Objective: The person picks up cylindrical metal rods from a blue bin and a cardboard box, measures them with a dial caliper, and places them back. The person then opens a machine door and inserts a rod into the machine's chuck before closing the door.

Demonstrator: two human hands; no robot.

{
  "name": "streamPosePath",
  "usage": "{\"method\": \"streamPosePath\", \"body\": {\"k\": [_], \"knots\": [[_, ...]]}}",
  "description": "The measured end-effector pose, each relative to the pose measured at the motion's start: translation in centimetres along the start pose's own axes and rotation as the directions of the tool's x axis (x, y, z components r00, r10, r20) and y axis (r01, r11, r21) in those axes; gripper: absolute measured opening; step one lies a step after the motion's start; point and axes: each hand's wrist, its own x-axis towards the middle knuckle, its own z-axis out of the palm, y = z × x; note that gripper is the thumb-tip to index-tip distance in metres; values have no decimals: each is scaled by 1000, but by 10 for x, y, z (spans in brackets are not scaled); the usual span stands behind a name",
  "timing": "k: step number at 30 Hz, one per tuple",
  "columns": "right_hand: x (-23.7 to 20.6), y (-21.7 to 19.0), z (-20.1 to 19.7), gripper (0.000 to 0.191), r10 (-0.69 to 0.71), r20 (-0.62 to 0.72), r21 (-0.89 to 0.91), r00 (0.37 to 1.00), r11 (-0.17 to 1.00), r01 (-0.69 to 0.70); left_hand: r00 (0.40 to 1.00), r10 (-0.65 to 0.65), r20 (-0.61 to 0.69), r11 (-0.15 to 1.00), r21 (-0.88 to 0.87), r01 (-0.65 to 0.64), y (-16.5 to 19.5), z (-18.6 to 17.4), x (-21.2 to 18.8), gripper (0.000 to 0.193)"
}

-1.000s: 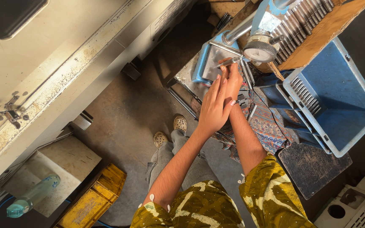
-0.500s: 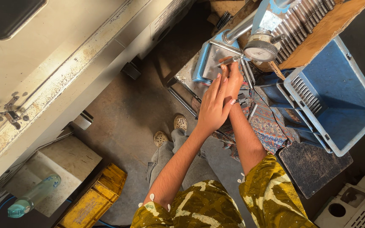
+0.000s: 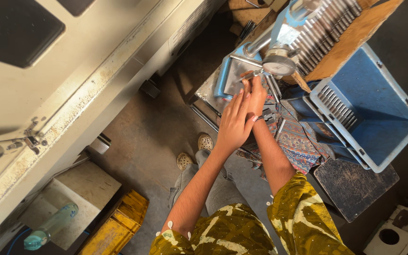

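Hardly anything moved since earlier frame: left hand stays flat, fingers together, against right hand. Right fingertips touch dial gauge stand; grip hidden. Blue crate right of hands.

The person wore a mustard-and-olive patterned top with short sleeves edged in small white tassels, grey trousers, and pale perforated shoes.

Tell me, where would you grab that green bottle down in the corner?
Probably round the middle of the green bottle, coming from above. It lies tilted on a pale block, so its long round side is bare, while the capped end is small and near the edge.
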Motion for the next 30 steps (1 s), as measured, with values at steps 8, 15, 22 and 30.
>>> {"method": "streamPosePath", "body": {"k": [8, 15, 22, 30], "knots": [[-53, 2, -21, 12, 121, 4, 102, 993, 987, -121, 1000, 27, -5, 999, 22, -27, 5, -62, -7, 34], [-63, 27, -140, 29, 1, -310, -146, 951, 988, -49, 992, -40, -119, 997, 68, 48, 25, -153, -7, 29], [101, 87, -172, 12, 26, -412, 188, 911, 980, 57, 975, -191, -116, 977, -121, 177, 15, -160, 31, 27], [205, 123, -99, 22, 229, 89, -398, 969, 900, -176, 888, -421, 185, 822, -337, 459, 4, -128, 13, 29]]}}
